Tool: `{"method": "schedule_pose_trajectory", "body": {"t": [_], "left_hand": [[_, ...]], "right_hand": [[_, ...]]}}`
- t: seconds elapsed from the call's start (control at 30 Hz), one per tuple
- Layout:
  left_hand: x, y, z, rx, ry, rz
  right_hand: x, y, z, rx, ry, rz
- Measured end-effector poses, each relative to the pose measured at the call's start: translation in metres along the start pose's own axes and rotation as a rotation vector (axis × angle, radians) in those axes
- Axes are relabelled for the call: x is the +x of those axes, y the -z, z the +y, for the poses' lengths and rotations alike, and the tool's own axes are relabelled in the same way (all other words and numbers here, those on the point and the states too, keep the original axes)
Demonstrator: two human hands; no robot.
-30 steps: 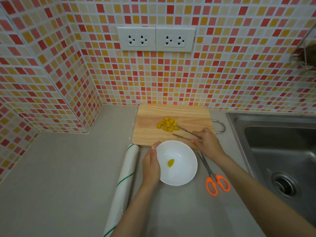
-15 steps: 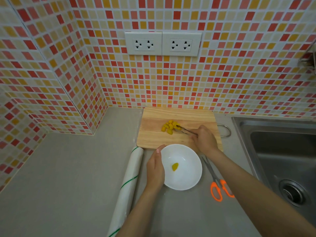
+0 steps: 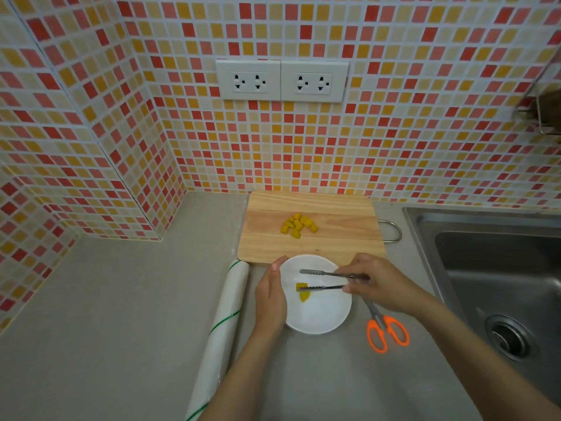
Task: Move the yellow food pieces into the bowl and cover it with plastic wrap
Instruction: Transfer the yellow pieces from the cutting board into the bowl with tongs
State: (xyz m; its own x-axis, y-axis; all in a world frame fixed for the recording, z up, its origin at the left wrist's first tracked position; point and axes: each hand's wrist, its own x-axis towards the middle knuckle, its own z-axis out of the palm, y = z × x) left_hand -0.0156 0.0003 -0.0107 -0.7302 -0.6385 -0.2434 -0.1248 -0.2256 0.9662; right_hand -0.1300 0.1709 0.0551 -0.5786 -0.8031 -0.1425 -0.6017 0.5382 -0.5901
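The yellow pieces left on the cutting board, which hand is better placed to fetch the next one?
The right hand. It holds the tongs, open over the bowl, nearest the yellow pieces on the cutting board. The left hand is steadying the bowl's rim.

- You are working in a home kitchen.
- Indicators: mosaic-tiled wall [image 3: 394, 141] with twin power sockets [image 3: 281, 81], a grey surface [image 3: 106, 314], a stainless steel sink [image 3: 498, 268] with drain [image 3: 507, 336], and a wooden cutting board [image 3: 334, 235].
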Motion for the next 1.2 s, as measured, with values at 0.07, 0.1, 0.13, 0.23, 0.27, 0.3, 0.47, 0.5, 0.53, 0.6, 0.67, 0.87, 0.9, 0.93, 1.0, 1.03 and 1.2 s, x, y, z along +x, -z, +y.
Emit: {"method": "schedule_pose_trajectory", "body": {"t": [0.07,0.1,0.13,0.23,0.27,0.3,0.47,0.5,0.53,0.6,0.67,0.87,0.9,0.93,1.0,1.03,1.2], "left_hand": [[0.0,0.0,-0.001,-0.002,-0.007,0.001],[0.0,0.0,-0.002,-0.004,-0.006,0.003],[0.0,0.0,-0.003,-0.006,-0.003,0.008],[0.002,0.0,-0.005,-0.015,0.01,0.017],[0.003,0.0,-0.006,-0.017,0.012,0.012],[0.003,0.0,-0.007,-0.02,0.012,0.006],[0.004,-0.001,-0.007,-0.025,0.002,0.014],[0.004,-0.001,-0.007,-0.029,0.003,0.013],[0.004,-0.001,-0.008,-0.038,0.001,0.011],[0.004,-0.001,-0.009,-0.051,-0.006,0.009],[0.004,-0.001,-0.009,-0.042,-0.017,0.014],[0.005,0.0,-0.01,0.004,-0.039,0.02],[0.005,0.0,-0.01,0.006,-0.042,0.022],[0.004,-0.001,-0.009,0.0,-0.039,0.026],[0.004,-0.001,-0.008,-0.017,-0.019,0.035],[0.003,-0.002,-0.007,-0.015,-0.012,0.036],[0.003,-0.001,-0.006,0.011,-0.012,0.039]], "right_hand": [[0.002,0.009,0.004,0.021,0.002,0.058],[0.007,0.014,0.006,0.02,-0.009,0.137],[0.013,0.018,0.008,0.006,-0.026,0.203],[0.028,0.023,0.009,-0.007,-0.044,0.208],[0.031,0.023,0.008,0.012,-0.026,0.155],[0.032,0.021,0.007,0.023,-0.003,0.091],[0.031,0.011,0.001,-0.167,0.054,-0.115],[0.031,0.012,0.0,-0.171,0.048,-0.1],[0.03,0.013,0.0,-0.153,0.049,-0.086],[0.03,0.017,0.0,-0.177,0.069,-0.115],[0.031,0.021,-0.003,-0.268,0.085,-0.189],[0.031,0.031,-0.011,-0.152,0.123,-0.212],[0.033,0.033,-0.011,-0.096,0.136,-0.133],[0.037,0.033,-0.008,-0.046,0.122,-0.015],[0.051,0.031,0.004,-0.028,0.035,0.243],[0.059,0.028,0.011,-0.056,-0.029,0.322],[0.09,-0.012,0.035,-0.069,-0.294,0.392]]}}
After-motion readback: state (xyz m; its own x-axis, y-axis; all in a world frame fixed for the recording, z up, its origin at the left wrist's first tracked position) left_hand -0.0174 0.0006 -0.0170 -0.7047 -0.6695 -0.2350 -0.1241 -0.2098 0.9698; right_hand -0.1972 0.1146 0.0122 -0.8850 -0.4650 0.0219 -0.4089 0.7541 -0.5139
